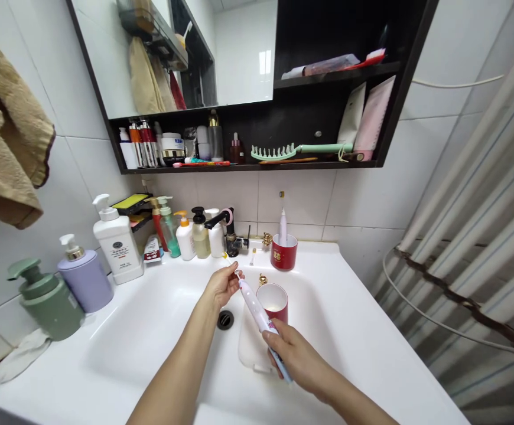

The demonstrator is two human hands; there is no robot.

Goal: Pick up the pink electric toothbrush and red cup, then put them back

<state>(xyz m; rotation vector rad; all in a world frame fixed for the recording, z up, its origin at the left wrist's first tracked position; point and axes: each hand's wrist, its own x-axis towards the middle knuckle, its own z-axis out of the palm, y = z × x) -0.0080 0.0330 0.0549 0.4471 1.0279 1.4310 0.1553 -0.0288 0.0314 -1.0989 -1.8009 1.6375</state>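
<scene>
Over the white sink (150,319), my right hand (299,357) is wrapped round the handle of an electric toothbrush (254,307), which tilts up to the left. My left hand (224,284) pinches the small brush head (227,257) at the toothbrush's upper end; whether head and handle are joined is too small to tell. Behind the handle, a red cup (280,301) sits on a pale translucent tray (250,348) in the basin. Another red cup (283,255) on the back ledge holds a second electric toothbrush (282,227) upright. A small loose brush head (253,256) lies left of that cup.
A black faucet (228,227) rises behind the basin. Several pump bottles, among them a white one (119,248) and a green one (51,307), line the left and back ledge. A dark mirror cabinet (250,167) hangs above. At right are a folded curtain (469,236) and a hose (438,337).
</scene>
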